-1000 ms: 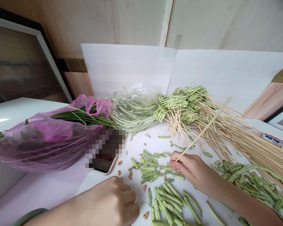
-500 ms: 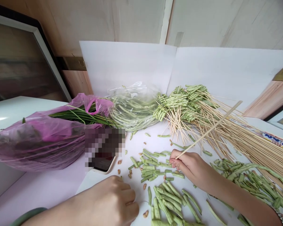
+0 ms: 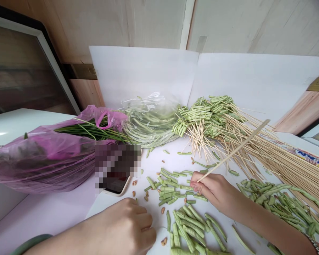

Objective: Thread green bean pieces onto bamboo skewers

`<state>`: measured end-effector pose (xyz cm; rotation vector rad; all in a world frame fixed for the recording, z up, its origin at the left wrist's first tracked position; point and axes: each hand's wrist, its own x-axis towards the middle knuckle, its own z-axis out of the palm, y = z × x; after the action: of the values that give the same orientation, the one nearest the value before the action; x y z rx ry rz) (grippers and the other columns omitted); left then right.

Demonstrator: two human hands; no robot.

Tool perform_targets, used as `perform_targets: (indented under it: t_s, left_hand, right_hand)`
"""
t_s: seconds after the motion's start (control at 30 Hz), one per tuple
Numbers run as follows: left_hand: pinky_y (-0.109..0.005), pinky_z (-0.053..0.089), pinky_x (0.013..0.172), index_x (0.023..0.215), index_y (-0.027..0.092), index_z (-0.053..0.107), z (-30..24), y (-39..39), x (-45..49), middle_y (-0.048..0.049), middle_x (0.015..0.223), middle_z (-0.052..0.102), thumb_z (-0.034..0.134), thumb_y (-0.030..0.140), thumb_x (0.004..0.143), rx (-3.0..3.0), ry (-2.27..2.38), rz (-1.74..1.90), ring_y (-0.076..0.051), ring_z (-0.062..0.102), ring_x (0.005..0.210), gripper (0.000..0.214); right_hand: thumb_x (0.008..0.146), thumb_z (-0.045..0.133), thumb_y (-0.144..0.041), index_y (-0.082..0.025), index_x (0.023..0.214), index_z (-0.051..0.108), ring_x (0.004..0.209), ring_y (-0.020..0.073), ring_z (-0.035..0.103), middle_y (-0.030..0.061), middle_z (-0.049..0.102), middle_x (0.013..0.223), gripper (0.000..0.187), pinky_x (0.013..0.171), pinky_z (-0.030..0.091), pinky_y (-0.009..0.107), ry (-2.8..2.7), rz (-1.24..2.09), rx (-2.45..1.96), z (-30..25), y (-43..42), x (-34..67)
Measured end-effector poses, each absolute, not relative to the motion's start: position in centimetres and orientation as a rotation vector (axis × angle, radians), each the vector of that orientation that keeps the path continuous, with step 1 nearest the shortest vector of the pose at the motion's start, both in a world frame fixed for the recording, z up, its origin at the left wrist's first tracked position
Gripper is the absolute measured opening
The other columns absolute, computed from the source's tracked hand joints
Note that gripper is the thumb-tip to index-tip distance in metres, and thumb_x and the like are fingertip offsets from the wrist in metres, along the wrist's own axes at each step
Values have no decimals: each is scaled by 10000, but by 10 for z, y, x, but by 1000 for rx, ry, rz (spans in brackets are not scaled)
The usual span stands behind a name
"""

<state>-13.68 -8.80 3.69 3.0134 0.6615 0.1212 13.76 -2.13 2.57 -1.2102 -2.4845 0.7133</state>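
My right hand [image 3: 211, 189] pinches a bamboo skewer [image 3: 235, 150] near one end. The rest of it slants up and away to the right. Just beneath and left of this hand lie cut pieces of green bean [image 3: 170, 191] in a loose group. My left hand [image 3: 127, 226] is curled closed, knuckles up, low on the table. Its fingertips are tucked out of sight, so anything inside them is hidden. Close to its right is a pile of longer bean pieces [image 3: 188, 230], with a few small brown beans [image 3: 164, 241] alongside.
Skewered bean bundles [image 3: 210, 113] are heaped at the back right, beside many bare skewers [image 3: 287, 166]. More cut beans [image 3: 289, 209] lie at the right. A phone [image 3: 119, 180], a purple bag [image 3: 55, 159] of greens and a clear bag [image 3: 154, 124] of long beans stand left and behind.
The skewer's far end has dipped slightly and shifted a little left, as my right hand turned it. My left hand has barely moved.
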Motion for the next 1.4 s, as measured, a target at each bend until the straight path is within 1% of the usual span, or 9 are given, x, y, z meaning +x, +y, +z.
perform_targets:
  t_s: [0.1,0.27,0.4,0.53,0.63,0.77,0.93,1.13,1.4]
  left_hand:
    - [-329,347,473,686,205,474,37,-87,-136,2,646,573,579,166,836,3019,667,87,-162,484,533,187]
    - [-330,340,491,696,206,469,35,-88,-137,-6,646,577,531,160,859,2997,672,153,-165,507,548,180]
    - [-333,337,498,697,205,472,32,-88,-138,-6,653,574,547,172,844,2989,661,148,-166,514,561,167]
    - [-329,307,486,700,201,474,33,-88,-138,-2,651,571,566,169,830,3027,666,148,-159,513,559,163]
    - [-322,299,476,688,199,468,34,-88,-138,-3,652,570,573,160,818,3044,655,155,-154,511,562,172]
    - [-323,310,468,673,196,471,34,-87,-138,-4,651,565,570,165,812,3057,646,143,-153,507,555,173]
    - [-325,335,461,665,200,483,33,-87,-136,-10,632,558,531,176,824,3076,626,153,-157,498,539,168]
    - [-324,316,455,668,198,492,32,-87,-138,-11,623,545,544,188,828,3092,629,153,-157,491,536,169]
    - [-324,311,471,679,191,493,27,-87,-140,-6,639,549,553,200,836,3073,628,218,-148,486,540,169]
  right_hand:
    - [986,318,-308,-223,798,478,617,163,569,12,584,692,260,574,432,271,-2501,676,-1181,25,-21,137]
    - [979,342,-283,-221,773,487,590,155,553,2,564,661,260,551,410,258,-2501,662,-1158,24,-20,135]
    - [968,357,-280,-223,740,459,563,149,520,-13,523,621,256,536,381,252,-2484,676,-1170,25,-19,133]
    - [960,378,-291,-222,738,474,547,142,505,-21,506,600,252,525,373,246,-2448,692,-1198,25,-18,132]
    - [964,361,-292,-216,743,493,564,143,539,-8,559,630,269,541,406,251,-2409,694,-1217,30,-17,136]
    - [966,362,-310,-205,762,532,660,155,608,17,635,717,285,630,455,271,-2323,681,-1209,43,-16,141]
    - [931,427,-288,-201,719,546,618,150,609,16,646,677,258,623,466,269,-2220,802,-1192,52,-14,128]
    - [907,442,-269,-203,731,538,558,144,611,17,663,645,211,574,481,248,-2218,920,-1091,39,-6,100]
    - [907,455,-258,-205,704,555,598,147,624,22,665,668,232,595,478,243,-2231,960,-1038,25,-2,94]
